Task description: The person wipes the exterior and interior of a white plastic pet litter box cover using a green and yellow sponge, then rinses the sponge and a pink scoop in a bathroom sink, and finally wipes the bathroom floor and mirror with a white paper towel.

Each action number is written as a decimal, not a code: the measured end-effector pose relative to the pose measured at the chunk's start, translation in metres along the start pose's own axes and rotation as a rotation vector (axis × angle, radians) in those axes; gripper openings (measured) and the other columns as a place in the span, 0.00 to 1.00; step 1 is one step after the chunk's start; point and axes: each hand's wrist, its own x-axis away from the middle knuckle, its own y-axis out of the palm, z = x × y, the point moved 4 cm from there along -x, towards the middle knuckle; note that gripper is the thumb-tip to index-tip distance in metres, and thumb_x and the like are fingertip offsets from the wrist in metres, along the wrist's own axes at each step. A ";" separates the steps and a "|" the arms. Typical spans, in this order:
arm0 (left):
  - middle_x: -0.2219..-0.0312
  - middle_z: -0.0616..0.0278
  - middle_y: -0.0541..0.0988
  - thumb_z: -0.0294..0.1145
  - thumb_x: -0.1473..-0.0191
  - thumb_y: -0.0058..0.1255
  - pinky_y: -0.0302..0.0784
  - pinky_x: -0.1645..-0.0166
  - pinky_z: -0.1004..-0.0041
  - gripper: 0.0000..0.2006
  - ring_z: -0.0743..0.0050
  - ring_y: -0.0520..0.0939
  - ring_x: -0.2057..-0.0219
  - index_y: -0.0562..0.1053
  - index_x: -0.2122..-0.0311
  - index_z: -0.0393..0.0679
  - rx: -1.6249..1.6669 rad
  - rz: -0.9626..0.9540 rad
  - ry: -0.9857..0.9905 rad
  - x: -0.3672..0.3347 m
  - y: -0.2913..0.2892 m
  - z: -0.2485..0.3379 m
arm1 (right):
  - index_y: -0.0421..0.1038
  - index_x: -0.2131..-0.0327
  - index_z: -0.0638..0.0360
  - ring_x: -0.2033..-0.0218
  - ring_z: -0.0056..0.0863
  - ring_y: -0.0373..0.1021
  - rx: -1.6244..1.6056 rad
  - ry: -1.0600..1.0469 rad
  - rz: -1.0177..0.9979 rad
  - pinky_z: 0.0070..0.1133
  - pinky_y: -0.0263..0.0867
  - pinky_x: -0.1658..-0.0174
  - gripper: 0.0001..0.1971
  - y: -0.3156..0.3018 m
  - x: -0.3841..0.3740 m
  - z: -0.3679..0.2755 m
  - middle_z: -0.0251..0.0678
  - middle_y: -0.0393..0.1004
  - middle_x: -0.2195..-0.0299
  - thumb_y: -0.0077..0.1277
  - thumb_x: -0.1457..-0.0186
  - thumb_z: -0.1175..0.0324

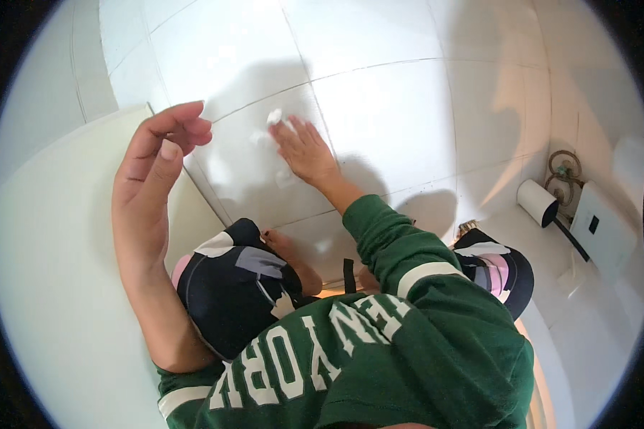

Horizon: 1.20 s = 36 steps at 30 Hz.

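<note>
My right hand point(304, 151) reaches down over the white tiled floor point(379, 107), palm down, fingers stretched out. Its fingertips are beside or touching a small white crumpled piece point(274, 116) that looks like tissue; I cannot tell whether they touch it. Fainter whitish patches point(285, 177) show on the tile near that hand. My left hand point(157, 154) is raised off to the left, its fingers loosely curled and apart from the thumb, with nothing in it.
A smooth cream panel point(71, 236) fills the left side. To the right are a white cylinder with a dark end point(537, 203), a brown coiled hose point(565, 171) and a pale box with a dark window point(601, 229). My knees point(229, 286) are bent below my arms.
</note>
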 end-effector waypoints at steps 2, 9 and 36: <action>0.61 0.61 0.73 0.38 0.42 0.42 0.62 0.45 0.70 0.18 0.72 0.72 0.56 0.68 0.52 0.36 -0.085 0.002 -0.067 0.002 -0.006 -0.008 | 0.56 0.43 0.51 0.43 0.37 0.55 -0.181 -0.319 0.152 0.35 0.49 0.40 0.23 -0.013 0.016 0.011 0.38 0.58 0.44 0.38 0.43 0.63; 0.60 0.59 0.73 0.38 0.41 0.40 0.60 0.45 0.69 0.20 0.69 0.72 0.55 0.65 0.49 0.34 0.012 0.218 0.009 0.011 -0.027 -0.004 | 0.58 0.44 0.50 0.38 0.43 0.46 0.486 0.970 0.388 0.45 0.40 0.39 0.22 -0.135 0.014 0.319 0.38 0.53 0.40 0.33 0.40 0.56; 0.58 0.60 0.72 0.39 0.41 0.42 0.61 0.43 0.67 0.19 0.70 0.72 0.54 0.67 0.51 0.36 -0.099 0.112 -0.125 -0.005 0.016 -0.003 | 0.60 0.45 0.50 0.43 0.40 0.53 -0.344 0.337 -0.330 0.41 0.49 0.43 0.24 -0.045 0.057 0.057 0.40 0.58 0.44 0.43 0.45 0.59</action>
